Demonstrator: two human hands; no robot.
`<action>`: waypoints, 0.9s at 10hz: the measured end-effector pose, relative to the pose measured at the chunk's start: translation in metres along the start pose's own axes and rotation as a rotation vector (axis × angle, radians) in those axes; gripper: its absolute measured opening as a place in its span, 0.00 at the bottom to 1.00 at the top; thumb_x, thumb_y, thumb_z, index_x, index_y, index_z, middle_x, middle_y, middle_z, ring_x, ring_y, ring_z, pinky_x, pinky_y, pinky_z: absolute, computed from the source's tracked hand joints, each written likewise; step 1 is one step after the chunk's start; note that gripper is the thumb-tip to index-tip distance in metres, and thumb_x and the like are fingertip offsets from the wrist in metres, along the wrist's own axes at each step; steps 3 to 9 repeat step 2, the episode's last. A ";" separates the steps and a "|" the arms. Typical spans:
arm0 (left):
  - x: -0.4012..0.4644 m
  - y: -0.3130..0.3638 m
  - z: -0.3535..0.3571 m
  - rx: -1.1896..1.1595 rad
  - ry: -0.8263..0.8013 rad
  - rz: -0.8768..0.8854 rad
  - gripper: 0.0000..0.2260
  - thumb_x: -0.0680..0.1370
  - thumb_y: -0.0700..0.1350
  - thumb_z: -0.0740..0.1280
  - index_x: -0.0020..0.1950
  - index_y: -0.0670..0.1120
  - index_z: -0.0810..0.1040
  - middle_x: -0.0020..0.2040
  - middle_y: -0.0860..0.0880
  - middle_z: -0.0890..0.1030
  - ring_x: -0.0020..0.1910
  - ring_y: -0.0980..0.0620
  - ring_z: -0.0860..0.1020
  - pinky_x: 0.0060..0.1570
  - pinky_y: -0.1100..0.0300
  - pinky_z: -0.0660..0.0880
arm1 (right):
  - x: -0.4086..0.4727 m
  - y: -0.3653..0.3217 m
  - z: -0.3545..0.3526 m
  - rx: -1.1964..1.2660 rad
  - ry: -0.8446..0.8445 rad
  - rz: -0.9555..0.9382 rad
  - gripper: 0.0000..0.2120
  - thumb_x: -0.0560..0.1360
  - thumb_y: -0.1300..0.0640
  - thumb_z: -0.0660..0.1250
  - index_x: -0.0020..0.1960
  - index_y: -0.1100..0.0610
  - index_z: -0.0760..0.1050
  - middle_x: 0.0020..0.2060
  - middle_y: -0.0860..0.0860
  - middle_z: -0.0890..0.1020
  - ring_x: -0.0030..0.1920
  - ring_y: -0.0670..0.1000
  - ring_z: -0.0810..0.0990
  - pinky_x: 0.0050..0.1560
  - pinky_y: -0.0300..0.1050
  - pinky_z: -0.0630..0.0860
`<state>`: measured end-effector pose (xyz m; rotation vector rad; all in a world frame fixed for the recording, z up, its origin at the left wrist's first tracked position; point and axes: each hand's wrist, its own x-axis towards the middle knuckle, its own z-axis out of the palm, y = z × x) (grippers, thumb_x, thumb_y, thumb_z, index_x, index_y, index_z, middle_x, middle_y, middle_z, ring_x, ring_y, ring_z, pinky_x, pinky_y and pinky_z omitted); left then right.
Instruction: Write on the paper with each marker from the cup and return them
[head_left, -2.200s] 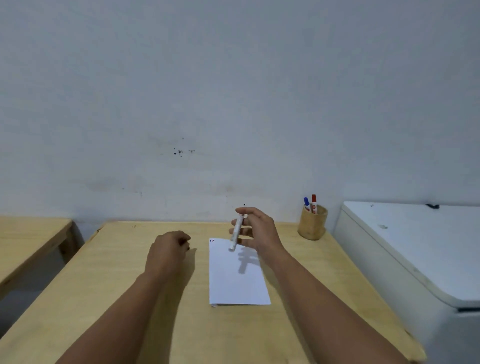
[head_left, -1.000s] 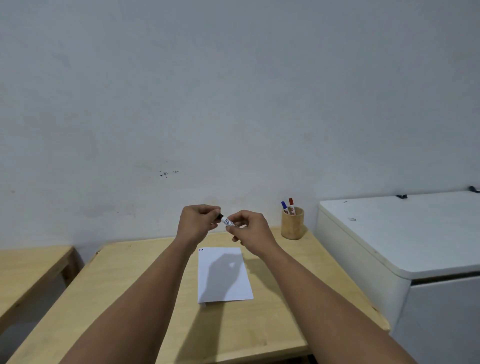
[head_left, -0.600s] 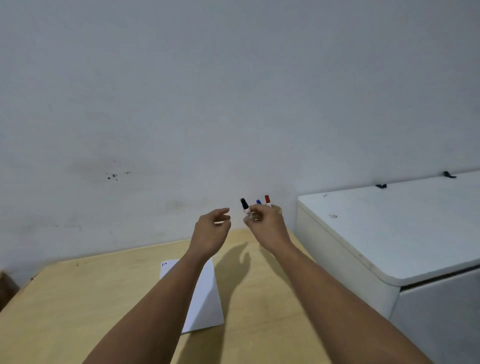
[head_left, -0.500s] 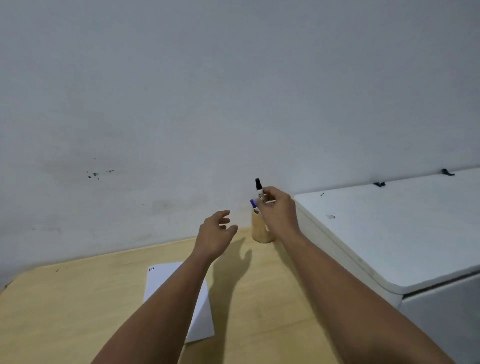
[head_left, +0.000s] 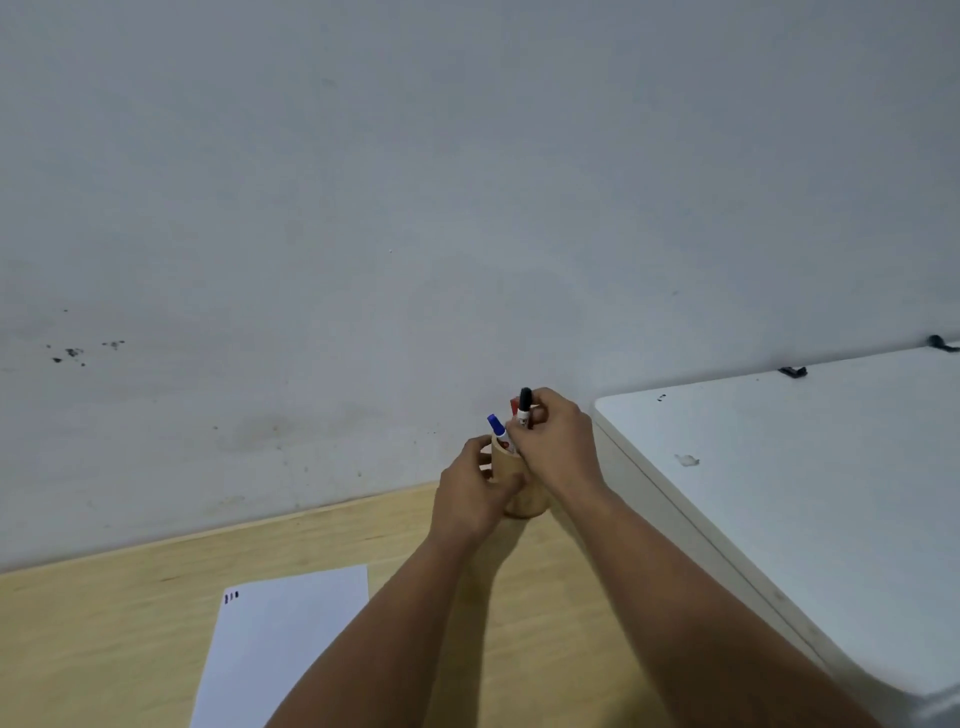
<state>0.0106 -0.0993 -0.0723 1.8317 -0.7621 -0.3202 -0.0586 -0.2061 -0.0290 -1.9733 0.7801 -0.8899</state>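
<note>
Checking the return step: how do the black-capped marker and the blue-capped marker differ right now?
The black-capped marker is pinched by the right hand; the blue-capped marker stands free in the cup. The black one sits higher and near upright; the blue one leans left. Both have white barrels, caps up.

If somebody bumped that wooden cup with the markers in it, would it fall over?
Probably it could tip. The small round wooden cup looks taller than wide, and the blue-capped marker sticks out above the rim. It likely feels light. Right now the left hand wraps its side, steadying it while the right hand holds the black-capped marker at the rim.
</note>
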 end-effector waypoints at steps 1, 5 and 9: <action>-0.005 0.001 -0.008 0.068 -0.010 -0.010 0.29 0.76 0.48 0.75 0.76 0.50 0.70 0.67 0.49 0.79 0.54 0.51 0.81 0.58 0.52 0.80 | -0.005 -0.007 -0.003 0.029 0.000 -0.020 0.16 0.77 0.63 0.75 0.64 0.55 0.82 0.51 0.49 0.86 0.49 0.50 0.86 0.47 0.34 0.81; -0.027 0.007 -0.019 0.018 0.023 0.025 0.28 0.76 0.49 0.75 0.75 0.53 0.71 0.67 0.50 0.79 0.56 0.54 0.80 0.56 0.58 0.78 | -0.011 -0.017 -0.014 0.093 0.115 -0.025 0.15 0.78 0.60 0.75 0.64 0.54 0.82 0.54 0.48 0.85 0.52 0.52 0.85 0.53 0.45 0.85; -0.027 0.007 -0.019 0.018 0.023 0.025 0.28 0.76 0.49 0.75 0.75 0.53 0.71 0.67 0.50 0.79 0.56 0.54 0.80 0.56 0.58 0.78 | -0.011 -0.017 -0.014 0.093 0.115 -0.025 0.15 0.78 0.60 0.75 0.64 0.54 0.82 0.54 0.48 0.85 0.52 0.52 0.85 0.53 0.45 0.85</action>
